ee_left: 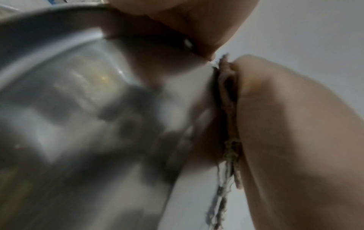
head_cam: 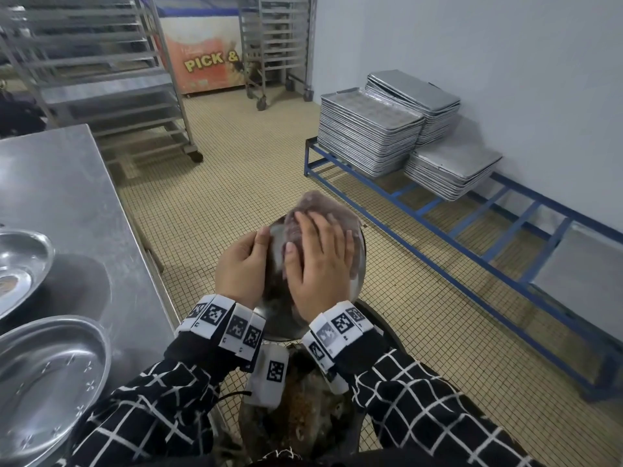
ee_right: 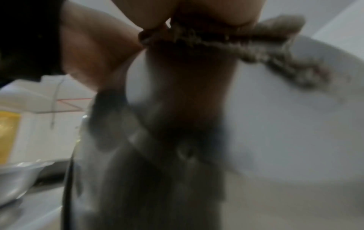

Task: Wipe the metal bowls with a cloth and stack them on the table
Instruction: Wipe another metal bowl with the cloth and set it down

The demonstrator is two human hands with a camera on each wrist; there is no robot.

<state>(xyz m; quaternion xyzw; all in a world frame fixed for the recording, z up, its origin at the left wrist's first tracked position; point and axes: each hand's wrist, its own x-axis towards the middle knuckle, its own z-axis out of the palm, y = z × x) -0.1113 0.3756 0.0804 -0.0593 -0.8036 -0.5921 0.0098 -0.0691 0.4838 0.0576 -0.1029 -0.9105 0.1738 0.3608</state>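
Metal bowl (head_cam: 358, 264): held off the table's edge, mostly hidden behind both hands. Left hand (head_cam: 240, 268): fingers curled round the rim, tips out of sight. Right hand (head_cam: 321, 264): fingers spread flat, pressing the cloth (head_cam: 312, 205) onto the bowl. Two bowls (head_cam: 50, 375) on the table (head_cam: 67, 183), left of the fingers, cut off by the frame. Wrist views blurred

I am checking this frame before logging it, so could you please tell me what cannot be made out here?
- Head view: the bowl is mostly covered by the right hand, left hand and cloth.
- Head view: the two bowls on the table are cut off by the left edge.
- Both wrist views: blurred, so the bowl's cleanliness is unreadable.
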